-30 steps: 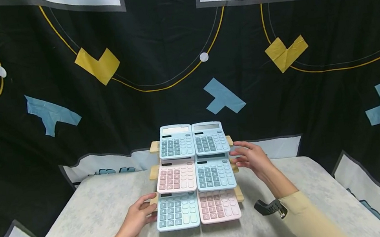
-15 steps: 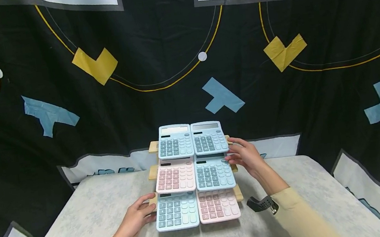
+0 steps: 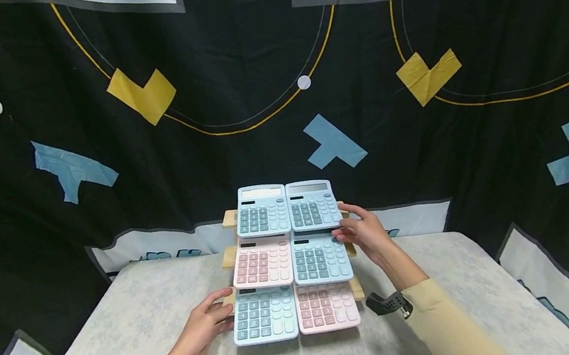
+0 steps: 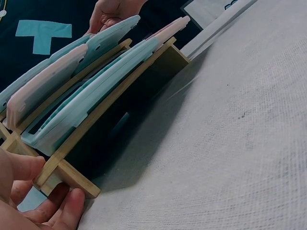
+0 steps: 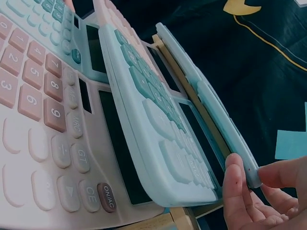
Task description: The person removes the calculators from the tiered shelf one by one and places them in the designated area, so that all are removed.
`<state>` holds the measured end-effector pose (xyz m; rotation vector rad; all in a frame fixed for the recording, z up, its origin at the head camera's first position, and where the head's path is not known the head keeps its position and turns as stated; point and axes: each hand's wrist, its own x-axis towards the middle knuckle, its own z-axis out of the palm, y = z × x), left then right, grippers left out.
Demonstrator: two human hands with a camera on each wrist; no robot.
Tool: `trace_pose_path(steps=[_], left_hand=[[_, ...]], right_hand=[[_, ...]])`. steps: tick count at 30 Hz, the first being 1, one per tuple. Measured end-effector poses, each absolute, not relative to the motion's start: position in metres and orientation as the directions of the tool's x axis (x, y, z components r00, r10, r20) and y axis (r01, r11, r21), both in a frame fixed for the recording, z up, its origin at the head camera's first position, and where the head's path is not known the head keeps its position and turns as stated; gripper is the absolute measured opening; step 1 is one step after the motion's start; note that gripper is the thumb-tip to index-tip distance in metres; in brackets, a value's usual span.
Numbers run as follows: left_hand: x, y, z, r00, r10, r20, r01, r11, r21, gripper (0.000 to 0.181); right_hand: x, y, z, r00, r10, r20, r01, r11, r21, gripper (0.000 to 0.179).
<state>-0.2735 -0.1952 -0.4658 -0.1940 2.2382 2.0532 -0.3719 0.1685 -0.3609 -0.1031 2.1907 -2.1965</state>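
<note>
A stepped wooden rack [image 4: 76, 179] holds tilted calculators in three rows of two. Both top-row calculators are pale blue; a pink calculator [image 3: 262, 266] and a blue calculator [image 3: 321, 262] fill the middle row. The bottom row has a blue calculator [image 3: 265, 319] beside a pink calculator [image 3: 328, 311]. My left hand [image 3: 206, 324] grips the rack's lower left end, thumb above the wood and fingertips beneath. At upper right, my right hand [image 3: 368, 235] pinches the lower right corner of the top right blue calculator [image 3: 315, 212] between thumb and fingers.
The rack stands on a pale mottled table [image 3: 145, 301]. Behind hangs a black printed cloth [image 3: 239, 159] with yellow and blue shapes. A black watch [image 3: 385, 303] is on the right wrist, just past the sleeve cuff.
My right hand has moved left from beside the rack, and its fingers are now at the top right calculator's corner. The left hand and the calculators have kept their places.
</note>
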Motion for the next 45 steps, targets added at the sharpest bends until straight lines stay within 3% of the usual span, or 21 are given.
trace_pose_path(steps=[11, 45], left_hand=[[-0.276, -0.195, -0.465, -0.987, -0.025, -0.160, -0.162, 0.092, 0.983, 0.050], [-0.271, -0.194, -0.467, -0.990, -0.051, -0.130, -0.134, 0.082, 0.988, 0.048]], right_hand=[[-0.369, 0.169, -0.358, -0.996, -0.083, 0.009, -0.002, -0.085, -0.996, 0.052], [-0.362, 0.171, -0.355, -0.999, -0.018, -0.030, 0.032, -0.123, -0.992, 0.051]])
